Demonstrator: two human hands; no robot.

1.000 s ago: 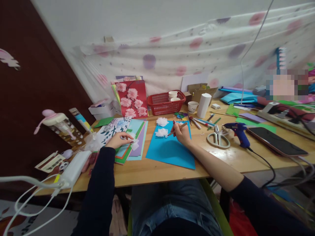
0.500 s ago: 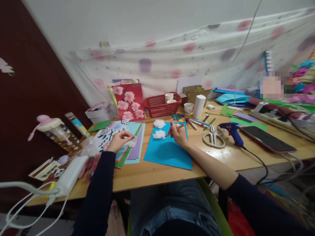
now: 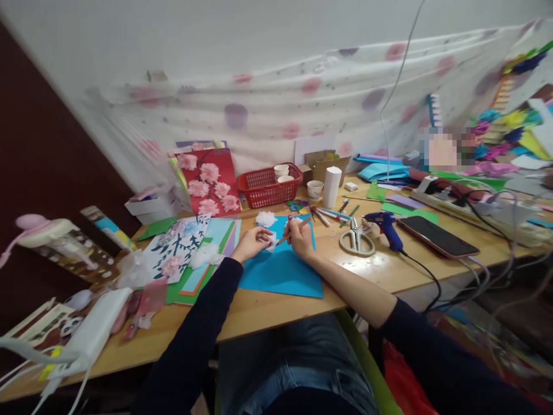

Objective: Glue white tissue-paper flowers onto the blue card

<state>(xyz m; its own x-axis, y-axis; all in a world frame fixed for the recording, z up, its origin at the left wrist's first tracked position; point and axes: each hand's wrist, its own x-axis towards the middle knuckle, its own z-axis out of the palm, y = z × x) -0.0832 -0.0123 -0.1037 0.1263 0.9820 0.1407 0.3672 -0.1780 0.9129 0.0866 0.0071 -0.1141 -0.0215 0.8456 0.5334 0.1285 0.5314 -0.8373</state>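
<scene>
A blue sheet of paper (image 3: 283, 279) lies in front of me, with a fluffy white paper flower (image 3: 265, 218) on its upper left part. My left hand (image 3: 251, 244) is over the sheet's left side, fingers pinched on a thin white piece of tissue paper (image 3: 272, 242). My right hand (image 3: 300, 239) grips a brown pencil-like stick (image 3: 306, 222), its tip pointing left at the tissue. Another white fluffy flower is mostly hidden by my left fingers. A little white also shows behind my right hand.
White tissue (image 3: 205, 255) lies on coloured papers at left. A red basket (image 3: 270, 195) with paper cups stands behind. Scissors (image 3: 358, 244), a blue glue gun (image 3: 389, 230) with its cord and a phone (image 3: 438, 235) lie right. A bottle (image 3: 64, 248) stands far left.
My left hand has moved right, from the coloured papers to the blue sheet beside the stick's tip. My right hand stays over the sheet with the stick. The view has turned slightly right.
</scene>
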